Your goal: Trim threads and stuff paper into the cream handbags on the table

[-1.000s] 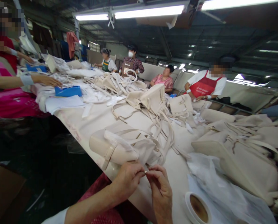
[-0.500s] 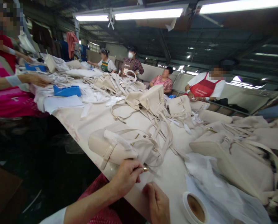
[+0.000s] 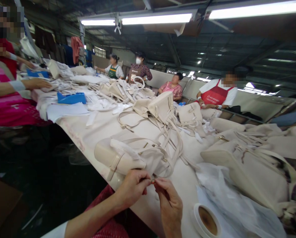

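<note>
Pinched between the thumb and fingers of my left hand (image 3: 134, 186) is a small gold-coloured metal fitting (image 3: 153, 181), too small to identify exactly. The fingertips of my right hand (image 3: 170, 201) close on its other side, so the two hands meet at it. Just beyond my left hand lies a cream handbag (image 3: 118, 158) on its side, with a strap around its base, gold hardware and some white wrapping on top. The fitting looks separate from the bag, though my fingers cover most of it.
A white tub of brown paste (image 3: 207, 220) stands at the right front beside clear plastic sheeting (image 3: 232, 185). More cream bags (image 3: 247, 168) are heaped at right and along the table (image 3: 85, 132). Blue tape dispensers (image 3: 72, 98) sit at left. Several co-workers surround the table.
My right hand has risen from the table towards my left and now touches the gold fitting. My left hand has stayed nearly in place.
</note>
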Action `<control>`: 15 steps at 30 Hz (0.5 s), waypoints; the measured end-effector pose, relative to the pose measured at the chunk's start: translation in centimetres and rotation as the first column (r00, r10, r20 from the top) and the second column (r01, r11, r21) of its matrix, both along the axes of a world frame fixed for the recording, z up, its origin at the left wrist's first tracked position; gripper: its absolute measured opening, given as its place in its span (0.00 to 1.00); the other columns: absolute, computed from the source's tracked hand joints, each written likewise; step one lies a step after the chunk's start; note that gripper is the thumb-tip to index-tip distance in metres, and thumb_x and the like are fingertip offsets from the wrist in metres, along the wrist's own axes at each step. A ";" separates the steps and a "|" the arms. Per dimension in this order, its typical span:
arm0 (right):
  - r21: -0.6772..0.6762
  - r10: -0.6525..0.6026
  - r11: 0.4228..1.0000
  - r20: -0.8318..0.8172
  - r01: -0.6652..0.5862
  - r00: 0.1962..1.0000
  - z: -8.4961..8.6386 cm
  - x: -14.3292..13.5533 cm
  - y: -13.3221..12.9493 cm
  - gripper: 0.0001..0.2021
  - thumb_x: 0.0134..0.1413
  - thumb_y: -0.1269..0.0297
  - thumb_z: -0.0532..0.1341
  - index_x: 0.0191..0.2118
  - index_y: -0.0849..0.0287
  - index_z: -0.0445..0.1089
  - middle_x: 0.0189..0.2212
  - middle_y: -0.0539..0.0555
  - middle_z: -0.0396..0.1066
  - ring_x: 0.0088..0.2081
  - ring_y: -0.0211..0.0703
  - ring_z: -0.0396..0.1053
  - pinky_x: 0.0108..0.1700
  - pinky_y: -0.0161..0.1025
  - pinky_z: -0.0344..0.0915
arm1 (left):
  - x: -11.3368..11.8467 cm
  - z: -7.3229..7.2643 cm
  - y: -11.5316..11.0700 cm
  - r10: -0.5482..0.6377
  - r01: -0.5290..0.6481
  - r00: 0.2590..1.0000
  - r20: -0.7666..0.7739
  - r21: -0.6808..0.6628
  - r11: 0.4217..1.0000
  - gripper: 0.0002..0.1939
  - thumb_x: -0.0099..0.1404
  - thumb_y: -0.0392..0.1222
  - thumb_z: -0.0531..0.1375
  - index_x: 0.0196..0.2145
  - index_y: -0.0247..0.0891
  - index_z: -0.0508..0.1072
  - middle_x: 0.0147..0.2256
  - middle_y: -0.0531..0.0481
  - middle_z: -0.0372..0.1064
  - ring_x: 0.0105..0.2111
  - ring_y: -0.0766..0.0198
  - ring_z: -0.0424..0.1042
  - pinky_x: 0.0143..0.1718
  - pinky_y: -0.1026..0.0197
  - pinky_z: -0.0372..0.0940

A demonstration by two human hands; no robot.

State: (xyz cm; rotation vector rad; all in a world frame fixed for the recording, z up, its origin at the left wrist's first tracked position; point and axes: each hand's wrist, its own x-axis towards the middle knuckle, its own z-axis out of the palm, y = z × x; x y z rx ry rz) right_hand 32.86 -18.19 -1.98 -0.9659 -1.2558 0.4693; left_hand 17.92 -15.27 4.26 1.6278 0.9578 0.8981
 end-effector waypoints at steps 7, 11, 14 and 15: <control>0.089 -0.221 0.974 0.167 0.209 0.961 -1.0 0.0 -0.4 0.06 0.60 0.63 0.61 0.32 0.54 0.74 0.35 0.52 0.73 0.38 0.40 0.71 0.41 0.35 0.69 | 0.6 -1.1 0.0 0.030 -0.030 1.000 -0.003 0.152 0.988 0.08 0.60 0.36 0.58 0.26 0.33 0.75 0.20 0.54 0.66 0.22 0.68 0.66 0.26 0.67 0.57; 0.041 -0.294 0.956 0.191 0.292 0.937 -1.1 -0.5 -0.4 0.09 0.62 0.59 0.59 0.33 0.54 0.72 0.33 0.52 0.72 0.33 0.40 0.70 0.36 0.34 0.67 | 0.9 -1.9 0.0 0.124 -0.098 0.991 -0.052 0.349 0.932 0.09 0.59 0.32 0.59 0.21 0.34 0.73 0.20 0.53 0.66 0.24 0.68 0.65 0.27 0.67 0.54; 0.017 -0.301 0.952 0.226 0.306 0.926 -0.9 -0.9 -0.4 0.13 0.64 0.54 0.56 0.33 0.55 0.71 0.29 0.51 0.72 0.31 0.41 0.69 0.35 0.35 0.66 | 1.1 -2.0 0.0 0.153 -0.122 0.986 -0.060 0.362 0.924 0.10 0.59 0.31 0.59 0.21 0.34 0.73 0.20 0.53 0.66 0.23 0.69 0.64 0.26 0.67 0.53; 0.005 -0.294 0.954 0.236 0.301 0.926 -0.9 -1.0 -0.5 0.15 0.64 0.52 0.55 0.33 0.55 0.71 0.29 0.52 0.72 0.32 0.41 0.70 0.35 0.35 0.66 | 1.1 -2.0 0.0 0.152 -0.125 0.987 -0.052 0.344 0.931 0.10 0.59 0.31 0.59 0.21 0.34 0.73 0.20 0.53 0.66 0.22 0.69 0.64 0.25 0.67 0.53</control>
